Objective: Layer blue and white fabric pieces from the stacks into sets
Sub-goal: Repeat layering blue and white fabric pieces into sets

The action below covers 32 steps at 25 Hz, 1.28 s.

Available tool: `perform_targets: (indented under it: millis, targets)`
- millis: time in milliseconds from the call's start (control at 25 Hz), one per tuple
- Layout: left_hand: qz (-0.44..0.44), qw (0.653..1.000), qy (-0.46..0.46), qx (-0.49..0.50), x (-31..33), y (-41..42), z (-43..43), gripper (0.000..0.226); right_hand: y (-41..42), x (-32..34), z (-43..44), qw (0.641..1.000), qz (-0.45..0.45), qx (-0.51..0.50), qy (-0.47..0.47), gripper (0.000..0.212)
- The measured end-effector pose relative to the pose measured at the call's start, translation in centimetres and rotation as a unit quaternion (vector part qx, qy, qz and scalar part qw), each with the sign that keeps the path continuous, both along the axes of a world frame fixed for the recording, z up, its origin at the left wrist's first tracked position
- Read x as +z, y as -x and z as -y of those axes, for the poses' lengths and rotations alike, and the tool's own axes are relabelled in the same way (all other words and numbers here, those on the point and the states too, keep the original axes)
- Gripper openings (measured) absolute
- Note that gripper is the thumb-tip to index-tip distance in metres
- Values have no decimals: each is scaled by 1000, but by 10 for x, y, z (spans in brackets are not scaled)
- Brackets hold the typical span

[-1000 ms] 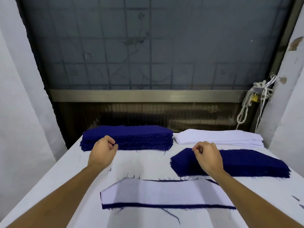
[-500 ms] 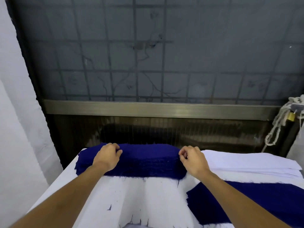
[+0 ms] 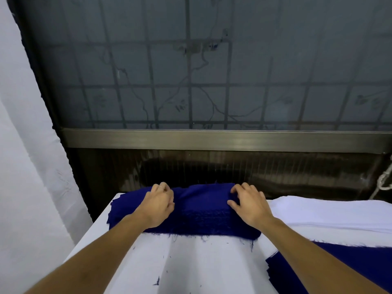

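Observation:
A thick stack of dark blue fabric pieces (image 3: 201, 211) lies at the far left of the white table (image 3: 201, 262). Both of my hands are on top of it. My left hand (image 3: 158, 204), with a ring on one finger, curls its fingers into the top blue piece near the stack's left part. My right hand (image 3: 249, 205) claws at the same top layer near the right end, thumb on the front side. The cloth between them is slightly bunched. A stack of white pieces (image 3: 328, 213) lies to the right. Another blue stack (image 3: 360, 264) sits at the near right.
A metal rail (image 3: 212, 139) and a dark grilled window stand right behind the table's far edge. A white curtain (image 3: 25, 187) hangs at the left. A white rope (image 3: 384, 183) hangs at the far right. Loose blue threads dot the table.
Both hands reached forward from the near table to the far blue stack and now grasp its top layer. The view tilted up, so the near white-on-blue set left the frame.

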<state>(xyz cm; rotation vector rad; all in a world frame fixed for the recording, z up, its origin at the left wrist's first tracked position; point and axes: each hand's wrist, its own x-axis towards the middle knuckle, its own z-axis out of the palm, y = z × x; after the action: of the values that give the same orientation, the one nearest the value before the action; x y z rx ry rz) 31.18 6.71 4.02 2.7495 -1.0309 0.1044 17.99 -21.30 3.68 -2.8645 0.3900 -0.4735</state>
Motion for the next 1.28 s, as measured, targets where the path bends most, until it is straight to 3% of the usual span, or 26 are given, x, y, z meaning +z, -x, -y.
perform_targets:
  millis: [280,360,480,560,640,760,840,1000,1160,1280]
  targets:
    - [-26,993,-24,-109,1,-8,8,23,-9,1,-9,998,24,52,-5,81]
    - [-40,992,-12,-120,3,-4,14,21,-12,5,-10,996,10,86,9,74]
    - [-51,993,26,-107,10,2,18,16,-15,8,-15,993,-6,108,39,29]
    - [-71,991,82,-74,18,5,15,31,-15,8,-18,994,14,91,51,18]
    - [-96,987,115,-54,28,7,10,43,-15,7,-22,995,33,78,51,34]
    - [-48,993,72,-80,39,12,4,30,-18,12,-36,992,57,105,50,62]
    - [23,992,50,-112,49,20,2,21,-22,17,-46,987,73,125,66,47]
    - [97,990,43,-91,71,26,-12,25,-10,29,-33,991,102,70,53,22]
    - [106,994,24,-31,82,27,-38,27,21,44,1,993,109,18,36,21]
    - [68,996,43,30,87,31,-53,14,45,53,21,997,77,-5,1,27]
